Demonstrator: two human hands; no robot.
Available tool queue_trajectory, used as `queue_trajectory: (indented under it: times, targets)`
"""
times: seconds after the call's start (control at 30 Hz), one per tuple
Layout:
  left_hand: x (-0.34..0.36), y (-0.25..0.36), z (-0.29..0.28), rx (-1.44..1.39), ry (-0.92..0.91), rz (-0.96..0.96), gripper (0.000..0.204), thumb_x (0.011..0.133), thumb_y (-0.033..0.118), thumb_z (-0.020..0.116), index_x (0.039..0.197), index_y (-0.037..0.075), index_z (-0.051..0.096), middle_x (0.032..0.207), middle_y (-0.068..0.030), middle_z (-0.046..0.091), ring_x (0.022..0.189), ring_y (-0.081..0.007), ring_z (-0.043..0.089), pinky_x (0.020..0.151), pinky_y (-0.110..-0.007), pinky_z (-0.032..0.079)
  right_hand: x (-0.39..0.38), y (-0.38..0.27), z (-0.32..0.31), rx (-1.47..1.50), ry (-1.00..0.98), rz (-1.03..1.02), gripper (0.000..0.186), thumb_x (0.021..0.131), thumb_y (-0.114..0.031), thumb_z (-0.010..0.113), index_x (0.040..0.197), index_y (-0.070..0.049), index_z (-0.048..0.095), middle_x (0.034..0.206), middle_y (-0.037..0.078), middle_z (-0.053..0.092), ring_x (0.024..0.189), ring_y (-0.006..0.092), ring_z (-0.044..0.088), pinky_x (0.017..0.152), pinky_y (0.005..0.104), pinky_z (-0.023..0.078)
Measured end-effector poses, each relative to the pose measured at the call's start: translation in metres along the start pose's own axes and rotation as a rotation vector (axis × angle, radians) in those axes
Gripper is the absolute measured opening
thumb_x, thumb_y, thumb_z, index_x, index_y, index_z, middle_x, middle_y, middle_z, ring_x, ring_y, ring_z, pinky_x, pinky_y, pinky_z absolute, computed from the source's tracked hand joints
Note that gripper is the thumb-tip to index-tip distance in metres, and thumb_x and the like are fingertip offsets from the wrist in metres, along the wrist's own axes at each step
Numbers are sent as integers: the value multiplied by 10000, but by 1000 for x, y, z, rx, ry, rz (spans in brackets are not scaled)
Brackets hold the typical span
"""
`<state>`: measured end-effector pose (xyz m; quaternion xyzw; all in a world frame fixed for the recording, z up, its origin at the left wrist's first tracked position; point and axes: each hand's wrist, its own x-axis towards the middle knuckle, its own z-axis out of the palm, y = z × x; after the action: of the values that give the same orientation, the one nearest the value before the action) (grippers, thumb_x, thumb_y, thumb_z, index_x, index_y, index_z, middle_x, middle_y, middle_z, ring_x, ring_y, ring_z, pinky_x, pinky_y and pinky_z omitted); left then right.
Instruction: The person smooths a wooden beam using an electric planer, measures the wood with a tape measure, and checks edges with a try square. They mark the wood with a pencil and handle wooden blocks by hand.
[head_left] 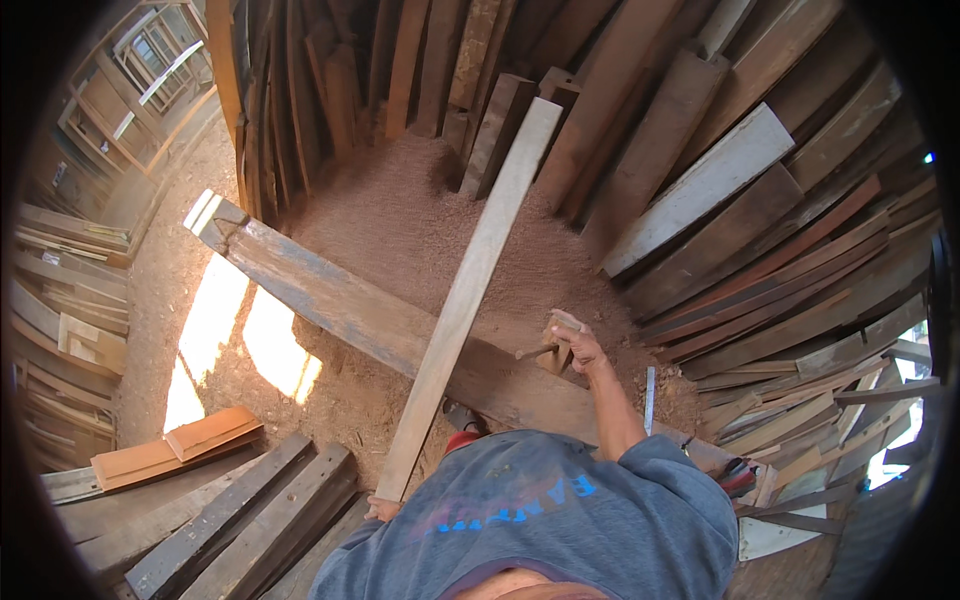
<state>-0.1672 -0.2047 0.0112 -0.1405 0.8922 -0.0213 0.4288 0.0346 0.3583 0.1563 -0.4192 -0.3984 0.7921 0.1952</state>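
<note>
A long pale plank [470, 285] slants up and away from my left side, its far part over the sawdust and near the stacked timber. My left hand [383, 508] grips its near end, low beside my body. Beneath it, a wide weathered beam [330, 290] runs crosswise, and the plank crosses over it. My right hand [582, 345] is closed on a light wooden piece [556, 335], perhaps a tool's handle, held above the beam. My fingers cover part of that piece, so its kind is unclear.
Sawdust [400, 210] covers the ground. Upright boards [660, 140] lean along the back and right. Thick beams [270, 510] and orange-brown boards [180, 448] lie at lower left. A thin pale strip like a ruler [650, 400] is right of my right forearm. Sunlight patches [210, 310] mark the floor.
</note>
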Motion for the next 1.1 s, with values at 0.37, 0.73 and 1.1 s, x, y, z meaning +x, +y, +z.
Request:
queue_trajectory:
  times: [0.37,0.73,1.1]
  targets:
    - [41,11,-114,78,419,134,905,772,161,693,1532,61,210,1566,-468,-10,1466,-583,221,1117,-667,301,-2,5,4,71,133,-121,732,863,-96,729,1516,4,412,1368,155,569,1221,255,586,1026,378,497]
    - [16,120,-258,350,434,357,1012,758,238,783,1564,91,190,1595,-435,-41,1447,-598,263,1103,-681,319,-61,79,-102,137,300,-48,409,860,-104,717,1250,-27,617,1126,94,692,1044,231,674,862,393,575]
    - [13,188,-244,679,475,490,1392,664,454,859,1611,78,-90,1542,-491,100,1403,-665,246,1159,-624,293,-158,168,-205,-232,852,370,514,753,-248,811,1191,-9,691,1167,130,696,1079,252,649,912,398,510]
